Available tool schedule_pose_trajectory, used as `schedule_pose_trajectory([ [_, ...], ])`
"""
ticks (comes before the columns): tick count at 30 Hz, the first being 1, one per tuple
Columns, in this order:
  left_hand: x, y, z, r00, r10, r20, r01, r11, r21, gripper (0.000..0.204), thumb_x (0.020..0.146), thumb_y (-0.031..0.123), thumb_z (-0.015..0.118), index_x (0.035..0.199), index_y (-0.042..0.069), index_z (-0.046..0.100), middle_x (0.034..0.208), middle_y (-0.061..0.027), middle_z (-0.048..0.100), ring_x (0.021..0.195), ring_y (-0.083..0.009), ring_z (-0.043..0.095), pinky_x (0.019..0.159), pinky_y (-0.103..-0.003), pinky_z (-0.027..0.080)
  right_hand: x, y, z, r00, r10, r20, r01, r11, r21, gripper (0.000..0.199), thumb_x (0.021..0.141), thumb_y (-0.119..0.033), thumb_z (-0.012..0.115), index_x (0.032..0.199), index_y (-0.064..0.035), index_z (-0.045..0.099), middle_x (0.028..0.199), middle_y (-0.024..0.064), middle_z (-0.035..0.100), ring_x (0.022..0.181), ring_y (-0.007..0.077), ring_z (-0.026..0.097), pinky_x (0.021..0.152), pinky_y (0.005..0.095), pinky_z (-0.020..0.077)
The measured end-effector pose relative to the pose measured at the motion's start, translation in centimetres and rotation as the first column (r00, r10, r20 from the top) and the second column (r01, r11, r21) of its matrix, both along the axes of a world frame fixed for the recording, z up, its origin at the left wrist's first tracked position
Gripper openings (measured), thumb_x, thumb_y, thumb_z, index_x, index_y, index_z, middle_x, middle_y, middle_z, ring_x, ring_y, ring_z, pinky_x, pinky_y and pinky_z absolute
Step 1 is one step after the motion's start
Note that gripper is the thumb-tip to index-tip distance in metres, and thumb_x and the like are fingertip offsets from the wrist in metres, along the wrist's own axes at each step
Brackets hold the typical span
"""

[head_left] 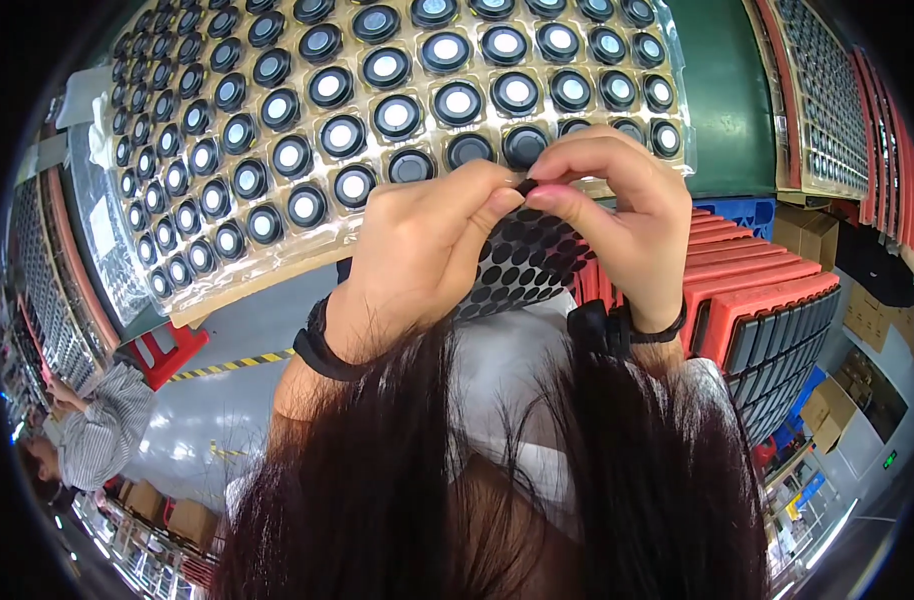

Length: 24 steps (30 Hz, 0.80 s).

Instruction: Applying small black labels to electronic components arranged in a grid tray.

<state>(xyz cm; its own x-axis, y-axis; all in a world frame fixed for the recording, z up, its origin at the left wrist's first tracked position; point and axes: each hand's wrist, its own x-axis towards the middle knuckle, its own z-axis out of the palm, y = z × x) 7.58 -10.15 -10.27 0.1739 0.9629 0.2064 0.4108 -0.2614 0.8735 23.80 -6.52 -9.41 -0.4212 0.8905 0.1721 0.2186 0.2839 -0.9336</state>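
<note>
Both hands meet above the near edge of a clear plastic tray (267,262) filled with rows of round black parts (398,117), most with bright silver centres. A small black piece (526,187) is pinched between the fingertips of my left hand (412,245) and my right hand (632,205). Its full shape is hidden by the fingers. Just beyond the hands, a few round parts (469,150) show dark grey centres instead of silver. Below my hands, close to my lap, lies a sheet of black round stickers (517,268), partly covered by the left hand.
Stacked red-edged trays (747,290) stand at my right, beside a blue crate (742,215). More filled trays lie on the green bench (722,110) at far right and at left. A red stool (172,350) and a person in striped clothing (107,425) are at lower left.
</note>
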Motion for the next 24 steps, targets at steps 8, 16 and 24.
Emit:
schedule_pose_trajectory([
  [8,0.2,0.2,-0.1,0.996,0.043,0.073,-0.03,0.986,-0.162,0.005,0.081,0.006,0.053,0.08,0.002,0.055,0.057,-0.0122,0.051,0.047,-0.0258,0.052,0.044,-0.03,0.04,0.4,0.7,-0.3,0.992,0.109,0.066,-0.12,0.972,0.201,0.014,0.062,0.005,0.065,0.073,0.0022,0.056,0.077,0.0095,0.058,0.07,0.0158,0.055,0.063,0.0247,0.0436],
  [16,0.7,0.2,-0.2,0.997,0.056,0.051,-0.046,0.982,-0.183,0.005,0.082,0.007,0.052,0.081,0.002,0.055,0.056,-0.0123,0.051,0.047,-0.0258,0.053,0.044,-0.029,0.04,0.6,0.5,-1.1,1.0,-0.016,-0.024,0.02,0.989,0.143,0.015,0.062,0.005,0.065,0.074,0.0011,0.057,0.076,0.0089,0.059,0.07,0.0176,0.056,0.063,0.0255,0.0446],
  [24,0.7,0.0,-0.8,0.999,0.023,0.046,-0.017,0.992,-0.124,0.005,0.081,0.006,0.053,0.08,0.002,0.055,0.055,-0.0124,0.049,0.048,-0.0263,0.053,0.044,-0.03,0.04,0.6,0.8,-1.2,0.998,0.037,0.051,-0.045,0.986,0.16,0.017,0.061,0.005,0.065,0.075,0.0004,0.057,0.075,0.0084,0.059,0.07,0.0181,0.057,0.063,0.0259,0.0449],
])
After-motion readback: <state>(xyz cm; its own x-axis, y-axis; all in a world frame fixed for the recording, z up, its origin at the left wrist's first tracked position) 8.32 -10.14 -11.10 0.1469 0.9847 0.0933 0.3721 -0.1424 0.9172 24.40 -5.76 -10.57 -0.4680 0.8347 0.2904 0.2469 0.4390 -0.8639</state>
